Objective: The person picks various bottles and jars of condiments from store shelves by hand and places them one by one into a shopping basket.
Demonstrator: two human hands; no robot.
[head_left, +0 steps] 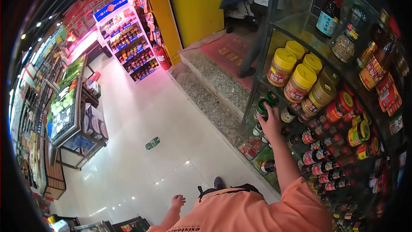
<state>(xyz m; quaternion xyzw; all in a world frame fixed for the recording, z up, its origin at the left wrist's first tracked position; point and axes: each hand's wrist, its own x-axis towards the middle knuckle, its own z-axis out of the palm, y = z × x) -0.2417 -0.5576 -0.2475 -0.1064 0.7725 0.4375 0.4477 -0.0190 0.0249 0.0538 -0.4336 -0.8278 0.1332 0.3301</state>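
Note:
My right hand (270,124) reaches into the glass shelf unit on the right, its fingers closed around a dark jar with a green lid (261,106). Another green-lidded jar (272,98) stands right behind it. On the shelf above are several yellow-lidded plastic jars (299,82) with tan contents. Low at my side hangs my left hand (178,201), holding nothing, its fingers loosely curled and partly apart.
Dark sauce bottles (316,156) fill the lower shelves. A stone step (214,77) runs beside the unit, with a person's leg (253,43) beyond it. A lit display rack (128,38), a fire extinguisher (162,58) and a vegetable stand (68,99) stand farther off.

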